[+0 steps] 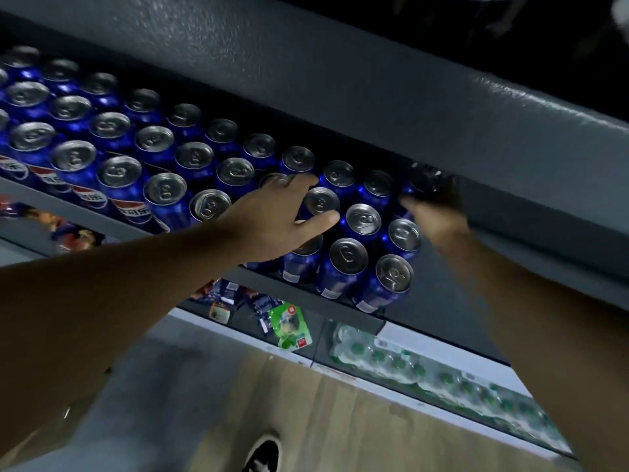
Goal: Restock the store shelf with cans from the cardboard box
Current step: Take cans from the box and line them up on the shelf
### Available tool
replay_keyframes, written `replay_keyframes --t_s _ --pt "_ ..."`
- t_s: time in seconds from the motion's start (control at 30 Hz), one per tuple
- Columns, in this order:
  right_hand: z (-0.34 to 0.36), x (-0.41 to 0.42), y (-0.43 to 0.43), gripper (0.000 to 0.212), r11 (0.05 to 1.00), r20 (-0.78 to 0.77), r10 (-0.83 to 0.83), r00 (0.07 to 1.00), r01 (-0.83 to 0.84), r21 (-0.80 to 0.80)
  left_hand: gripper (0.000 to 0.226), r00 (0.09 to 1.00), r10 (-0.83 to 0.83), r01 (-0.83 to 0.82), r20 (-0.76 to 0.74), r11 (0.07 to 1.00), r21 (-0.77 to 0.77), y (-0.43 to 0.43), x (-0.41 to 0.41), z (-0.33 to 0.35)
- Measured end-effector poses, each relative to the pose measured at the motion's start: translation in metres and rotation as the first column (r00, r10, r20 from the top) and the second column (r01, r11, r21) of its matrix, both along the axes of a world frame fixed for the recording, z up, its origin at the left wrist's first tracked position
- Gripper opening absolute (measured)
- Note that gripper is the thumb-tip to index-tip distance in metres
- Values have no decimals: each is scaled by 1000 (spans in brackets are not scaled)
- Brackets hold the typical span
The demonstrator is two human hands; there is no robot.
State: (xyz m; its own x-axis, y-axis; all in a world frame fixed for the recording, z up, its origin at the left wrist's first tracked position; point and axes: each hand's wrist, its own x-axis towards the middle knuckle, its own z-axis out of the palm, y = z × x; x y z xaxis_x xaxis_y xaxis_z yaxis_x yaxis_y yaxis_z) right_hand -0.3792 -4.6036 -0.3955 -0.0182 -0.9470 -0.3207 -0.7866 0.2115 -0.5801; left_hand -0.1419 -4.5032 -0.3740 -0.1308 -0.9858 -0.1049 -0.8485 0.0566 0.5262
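Observation:
Several rows of blue cola cans (119, 172) with silver tops stand packed on a grey shelf (102, 222). My left hand (279, 216) lies flat over the can tops near the middle, fingers spread, thumb pointing right beside one can (321, 202). My right hand (434, 216) reaches deep under the shelf above, at the right end of the rows. Its fingers wrap a dark, blurred can (425, 180) at the back. The rightmost front can (393, 275) stands at the shelf edge. No cardboard box is in view.
The grey upper shelf (340, 80) hangs low over the back rows. Below are snack packets (221, 298), a green pouch (289, 327) and packs of green-capped bottles (408, 362). Wooden floor (340, 420) and a shoe (265, 454) show at the bottom.

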Motion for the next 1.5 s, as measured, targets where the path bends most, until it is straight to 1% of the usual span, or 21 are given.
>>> replay_keyframes --t_s 0.1,0.13,0.2,0.23,0.27,0.3,0.33,0.37,0.43,0.5,0.6,0.67,0.77,0.87,0.93,1.0,1.07,1.1,1.27,1.37,1.5 --pt "0 -3 -12 37 1000 -90 -23 996 24 16 71 1000 -9 9 0 1000 -30 0 0 -3" --pt "2 -1 -12 34 999 -70 -49 996 50 8 72 1000 -10 10 5 999 -39 -1 1 -4" --pt "6 5 -7 28 999 -73 -37 997 40 33 75 1000 -8 9 16 999 -42 0 3 -7" --pt "5 3 -9 19 999 -110 -32 993 36 33 76 1000 -8 9 19 999 -43 1 4 -8" --pt "12 5 -6 4 999 -82 -50 995 51 8 77 1000 -9 10 20 999 -45 1 5 -9" --pt "13 6 -6 17 997 -89 -62 994 58 -42 78 1000 -8 9 23 999 -48 3 5 -9" --pt "16 8 -3 27 995 -51 -89 995 86 -55 79 1000 -8 10 27 999 -52 3 6 -10" --pt "13 6 -6 28 996 -71 -65 995 60 -65 79 1000 -6 8 29 999 -53 4 7 -10" --pt "14 6 -3 20 999 -133 -26 991 22 -33 80 1000 -1 2 30 999 -47 6 9 -9" --pt "17 5 0 34 999 -139 -23 990 18 -34 81 999 -5 7 33 999 -43 9 10 -7" --pt "18 5 3 55 998 -139 -60 988 62 10 82 998 -16 19 54 999 -50 14 12 -4" --pt "18 6 6 64 996 -135 -75 988 81 38 81 998 -14 19 63 998 -65 17 13 -2" --pt "19 9 7 72 991 -65 -117 991 120 53 79 997 -11 16 74 997 -75 20 17 1" --pt "24 15 11 70 990 -21 -132 991 133 39 77 997 0 8 83 996 -92 25 22 4" --pt "33 24 18 73 991 -9 -131 991 131 -38 76 997 23 -16 69 995 -94 30 26 8" --pt "45 38 22 62 986 -14 -62 998 59 -156 75 998 35 -31 46 996 -84 35 33 13" --pt "55 57 28 50 982 -37 25 999 -32 -185 76 998 44 -40 37 995 -87 41 42 19" --pt "58 66 31 49 981 -37 45 998 -51 -187 78 998 54 -51 33 994 -94 44 48 22" --pt "68 110 45 66 983 -6 25 1000 -26 -184 80 990 137 -134 23 986 -103 66 88 36" --pt "71 135 60 67 987 -61 33 998 -42 -153 79 984 177 -178 -17 978 -108 83 114 37" --pt "70 181 86 70 953 -55 82 995 -95 -288 80 975 212 -218 -63 972 -91 116 156 33"
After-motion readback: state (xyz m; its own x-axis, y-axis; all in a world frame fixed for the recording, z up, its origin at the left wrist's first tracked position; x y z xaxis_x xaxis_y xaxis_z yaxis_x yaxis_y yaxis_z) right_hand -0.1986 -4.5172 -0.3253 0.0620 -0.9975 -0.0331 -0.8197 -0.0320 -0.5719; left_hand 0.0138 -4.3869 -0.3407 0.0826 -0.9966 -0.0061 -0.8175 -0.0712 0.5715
